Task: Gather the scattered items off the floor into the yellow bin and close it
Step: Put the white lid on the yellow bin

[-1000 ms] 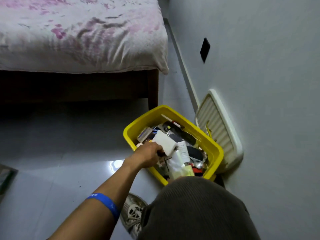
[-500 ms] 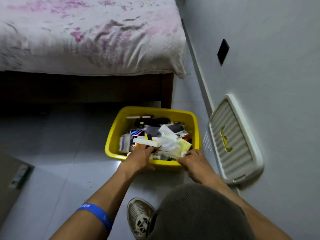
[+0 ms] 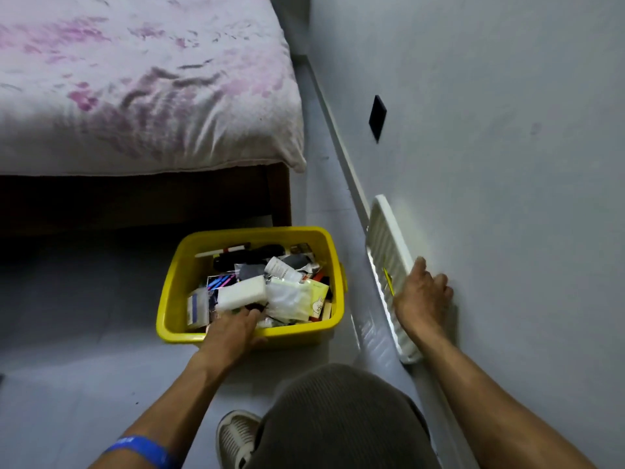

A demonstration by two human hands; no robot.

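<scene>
The yellow bin (image 3: 176, 286) stands open on the grey floor in front of the bed, filled with several small items such as a white block (image 3: 241, 292), plastic packets and dark objects. My left hand (image 3: 233, 333) rests over the bin's near rim, thumb outside and fingers reaching among the contents. The white ribbed lid (image 3: 385, 252) leans upright against the wall to the bin's right. My right hand (image 3: 421, 296) grips the lid's upper edge, fingers curled behind it.
A bed with a pink-patterned sheet (image 3: 142, 89) and a dark wooden frame (image 3: 277, 194) stands just behind the bin. The wall (image 3: 507, 164) with a black plate (image 3: 377, 118) runs along the right. My knee (image 3: 338, 418) and shoe (image 3: 236, 434) are at the bottom.
My right hand left the bin's near rim, moved right and took hold of the lid against the wall. My left hand stayed at the bin's near edge.
</scene>
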